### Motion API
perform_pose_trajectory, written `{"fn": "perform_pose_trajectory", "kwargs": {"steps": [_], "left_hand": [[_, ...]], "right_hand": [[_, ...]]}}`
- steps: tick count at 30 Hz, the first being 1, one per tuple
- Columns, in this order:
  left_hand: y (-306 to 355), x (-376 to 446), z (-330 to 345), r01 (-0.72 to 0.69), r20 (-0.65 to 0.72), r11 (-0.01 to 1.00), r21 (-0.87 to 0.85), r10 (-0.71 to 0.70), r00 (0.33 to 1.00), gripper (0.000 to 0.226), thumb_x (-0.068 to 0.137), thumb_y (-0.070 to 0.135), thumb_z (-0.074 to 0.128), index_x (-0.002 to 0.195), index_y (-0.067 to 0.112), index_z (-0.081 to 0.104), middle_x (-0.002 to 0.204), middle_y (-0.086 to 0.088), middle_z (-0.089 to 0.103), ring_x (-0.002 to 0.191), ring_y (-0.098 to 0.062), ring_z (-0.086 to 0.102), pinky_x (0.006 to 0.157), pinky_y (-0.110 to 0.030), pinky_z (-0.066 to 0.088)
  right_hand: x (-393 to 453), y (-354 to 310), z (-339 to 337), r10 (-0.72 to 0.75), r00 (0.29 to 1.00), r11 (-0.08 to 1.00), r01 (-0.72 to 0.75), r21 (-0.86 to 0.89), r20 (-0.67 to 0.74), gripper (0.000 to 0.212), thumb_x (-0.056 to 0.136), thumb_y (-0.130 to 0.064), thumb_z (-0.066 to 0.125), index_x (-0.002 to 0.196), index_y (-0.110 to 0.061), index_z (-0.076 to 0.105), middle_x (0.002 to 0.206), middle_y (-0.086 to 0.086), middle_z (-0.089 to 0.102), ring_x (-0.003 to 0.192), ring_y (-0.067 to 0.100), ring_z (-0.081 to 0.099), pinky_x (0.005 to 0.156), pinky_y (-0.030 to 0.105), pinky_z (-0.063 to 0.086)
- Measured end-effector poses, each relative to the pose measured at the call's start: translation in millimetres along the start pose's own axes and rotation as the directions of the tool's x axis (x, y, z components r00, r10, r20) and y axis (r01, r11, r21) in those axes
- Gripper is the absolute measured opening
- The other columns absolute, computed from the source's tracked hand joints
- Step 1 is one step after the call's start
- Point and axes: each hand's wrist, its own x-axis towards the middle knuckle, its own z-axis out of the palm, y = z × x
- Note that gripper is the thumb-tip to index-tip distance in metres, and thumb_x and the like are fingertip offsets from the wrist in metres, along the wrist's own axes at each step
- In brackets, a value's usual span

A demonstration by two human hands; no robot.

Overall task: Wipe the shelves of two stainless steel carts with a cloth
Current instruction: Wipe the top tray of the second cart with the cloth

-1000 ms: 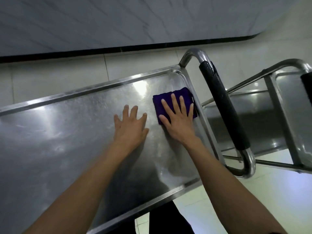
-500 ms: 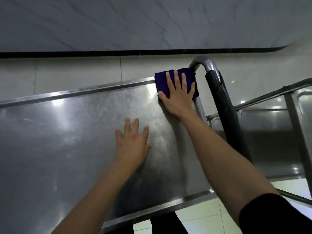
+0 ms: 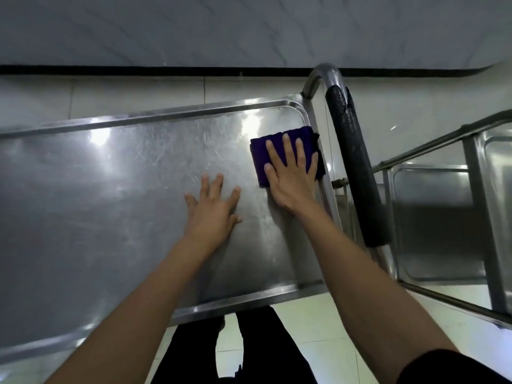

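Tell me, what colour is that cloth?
Dark purple cloth, under the right hand; head view shows it best.

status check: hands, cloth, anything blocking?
Right hand flat, pressing purple cloth at top shelf's right rim. Left hand flat on shelf, bracing. Nothing blocking.

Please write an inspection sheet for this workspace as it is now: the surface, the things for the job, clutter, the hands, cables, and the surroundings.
Surface: top shelf of the near steel cart, shiny, with scratches and light glare.
Job's things: purple cloth folded, flat on the shelf by its right rim; second cart stands to the right.
Clutter: nothing seen.
Hands: right hand flat on the cloth, fingers straight, pressing; left hand flat on the bare shelf, fingers spread.
Cables: nothing seen.
Surroundings: black padded handle at the cart's right end; pale tiled floor; grey wall with a dark base strip behind.
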Motion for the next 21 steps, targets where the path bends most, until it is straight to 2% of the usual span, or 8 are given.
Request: {"fn": "perform_pose_trajectory", "kwargs": {"steps": [6,13,18,21], "left_hand": [[3.9,-7.0,-4.5,-0.001,-0.011,0.998,-0.06,0.001,1.0,0.069,0.098,0.051,0.053,0.156,0.034,0.019,0.167,-0.008,-0.005,0.152,-0.038,-0.014,0.114,-0.073,0.014],[10.1,-20.2,-9.8,0.027,-0.009,0.995,-0.095,-0.028,1.0,0.066,0.101,0.049,0.05,0.157,0.037,0.019,0.168,-0.003,-0.006,0.151,-0.041,-0.015,0.114,-0.074,0.008],[13.9,-26.9,-6.6,0.02,-0.027,0.997,-0.07,-0.022,0.999,0.063,0.1,0.051,0.051,0.154,0.039,0.022,0.166,-0.003,-0.002,0.149,-0.047,-0.01,0.11,-0.077,0.014],[13.4,-29.4,-2.5,0.012,-0.026,0.998,-0.056,-0.013,1.0,0.063,0.1,0.052,0.049,0.155,0.04,0.02,0.167,-0.003,-0.003,0.149,-0.048,-0.011,0.11,-0.077,0.014]], "right_hand": [[-100.3,5.2,34.3,0.025,0.999,1.0,-0.025,0.007,-0.022,0.059,0.104,-0.054,0.012,0.156,-0.042,-0.012,0.165,-0.006,-0.022,0.151,0.021,-0.024,0.117,0.057,-0.018],[-236.7,17.1,63.2,0.086,0.995,0.994,-0.089,-0.06,-0.052,0.059,0.106,-0.051,0.017,0.159,-0.036,-0.006,0.167,0.002,-0.014,0.154,0.028,-0.013,0.12,0.063,-0.001],[-265.2,9.8,66.1,0.146,0.989,0.988,-0.146,-0.041,-0.005,0.058,0.106,-0.053,0.013,0.157,-0.04,-0.008,0.167,-0.001,-0.018,0.153,0.024,-0.019,0.12,0.061,-0.006],[-277.5,4.7,68.0,0.149,0.989,0.987,-0.148,-0.059,0.009,0.058,0.106,-0.052,0.013,0.158,-0.038,-0.009,0.167,0.0,-0.018,0.152,0.026,-0.019,0.12,0.062,-0.004]]}}
